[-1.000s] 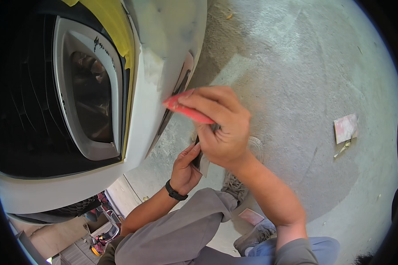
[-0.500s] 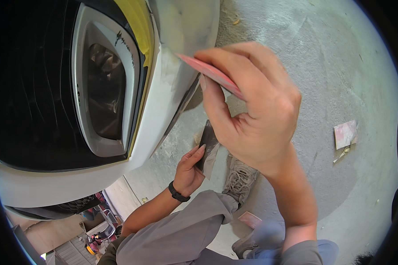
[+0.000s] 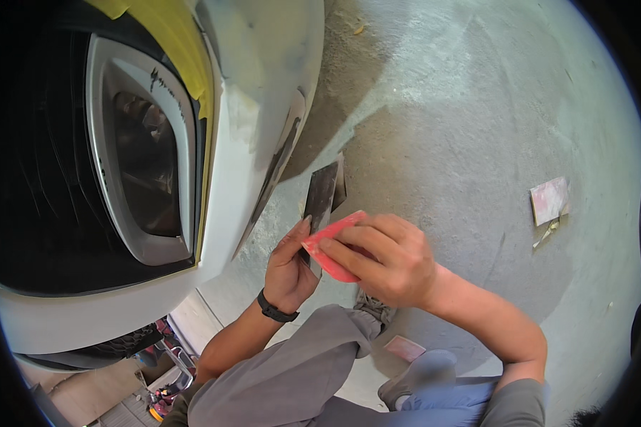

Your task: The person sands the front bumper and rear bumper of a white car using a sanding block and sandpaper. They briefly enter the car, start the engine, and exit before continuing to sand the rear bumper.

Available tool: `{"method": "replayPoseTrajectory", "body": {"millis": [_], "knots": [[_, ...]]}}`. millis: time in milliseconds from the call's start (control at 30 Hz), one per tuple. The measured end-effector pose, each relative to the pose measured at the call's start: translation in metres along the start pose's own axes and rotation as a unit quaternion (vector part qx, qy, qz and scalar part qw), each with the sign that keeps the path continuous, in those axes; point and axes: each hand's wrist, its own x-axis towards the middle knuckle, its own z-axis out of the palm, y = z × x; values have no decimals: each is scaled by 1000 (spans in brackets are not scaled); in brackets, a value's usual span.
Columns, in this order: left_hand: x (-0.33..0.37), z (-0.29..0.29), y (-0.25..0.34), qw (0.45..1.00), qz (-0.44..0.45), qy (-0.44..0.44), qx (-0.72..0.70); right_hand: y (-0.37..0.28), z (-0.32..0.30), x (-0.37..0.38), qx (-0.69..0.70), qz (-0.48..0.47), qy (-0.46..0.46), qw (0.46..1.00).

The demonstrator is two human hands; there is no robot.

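Observation:
My right hand (image 3: 395,260) grips a thin red spreader (image 3: 338,270) with a rounded corner and whitish marks. It lies over the near end of a dark flat plate (image 3: 320,191) that my left hand (image 3: 289,267) holds, thumb on its face. A paler flap shows behind the plate; whether it is part of it I cannot tell. Both hands are to the right of the car's light-coloured front bumper (image 3: 224,206), apart from it. Patchy whitish-yellow smears cover the bumper's upper corner (image 3: 263,43).
Yellow masking tape (image 3: 171,35) runs along the bumper's edge beside the lamp (image 3: 146,164). On the concrete floor (image 3: 470,156) lie a pinkish dusty square (image 3: 550,201) and another pink piece (image 3: 404,348) by my shoe. Some equipment (image 3: 174,370) stands at lower left.
My right hand has moved down and away from the bumper, bringing the red spreader onto the plate in my left hand. The left hand has risen slightly; the view has shifted right.

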Motion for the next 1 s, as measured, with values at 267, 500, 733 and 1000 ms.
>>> {"method": "replayPoseTrajectory", "body": {"millis": [267, 500, 733, 1000], "knots": [[-2, 20, 2, 994, -11, 106, 31, 37, -15, 7, 59, 164, 48, 983], [-1, 13, 1, 995, -15, 88, 52, 42, 15, 70, 253, 274, 232, 898], [-6, 14, 1, 996, -7, 69, 53, 40, 24, 76, 296, 276, 198, 893], [7, 17, -7, 980, 126, 57, 145, 41, -25, 11, 247, 294, 50, 922]]}}
